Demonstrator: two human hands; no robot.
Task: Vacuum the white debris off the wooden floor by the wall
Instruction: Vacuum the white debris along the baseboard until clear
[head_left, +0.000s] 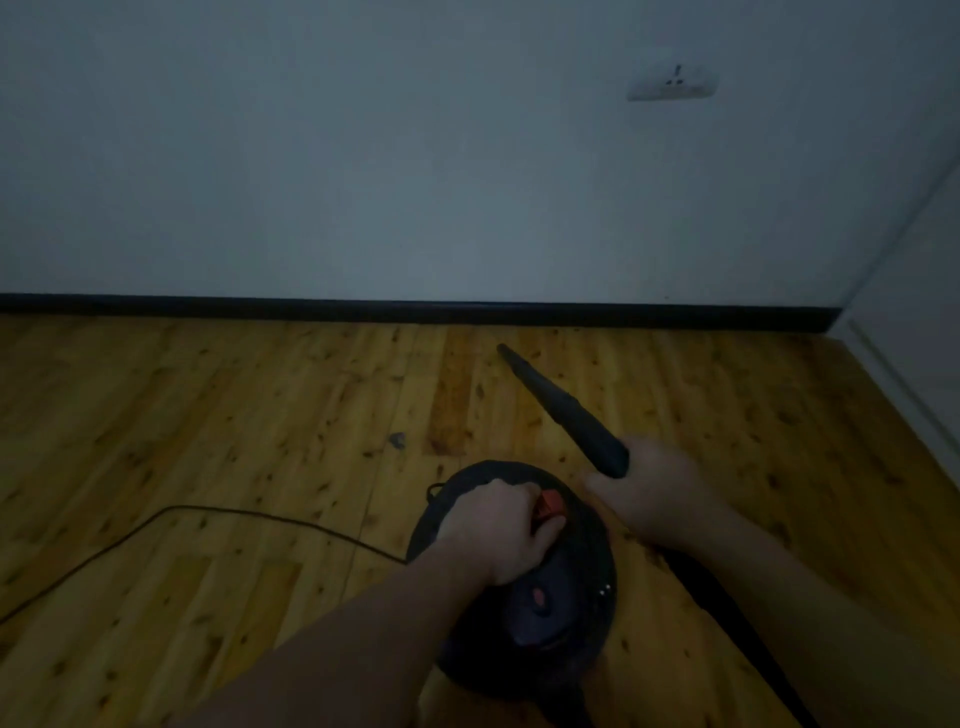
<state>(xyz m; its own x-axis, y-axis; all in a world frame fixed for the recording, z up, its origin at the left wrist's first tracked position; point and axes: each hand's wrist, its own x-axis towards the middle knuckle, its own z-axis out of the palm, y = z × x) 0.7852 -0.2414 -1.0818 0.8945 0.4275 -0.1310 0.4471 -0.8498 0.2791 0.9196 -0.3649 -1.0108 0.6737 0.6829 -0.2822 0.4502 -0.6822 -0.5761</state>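
A round black vacuum cleaner body stands on the wooden floor in front of me. My left hand rests on its top, fingers curled at the red switch. My right hand grips the rear end of the black tapered nozzle, whose tip points toward the dark skirting board. A small pale scrap of debris lies on the floor left of the nozzle. The room is dim.
A thin black power cord runs left from the vacuum across the floor. A black hose trails back at the right. The pale wall carries a socket; a white panel edge borders the right side.
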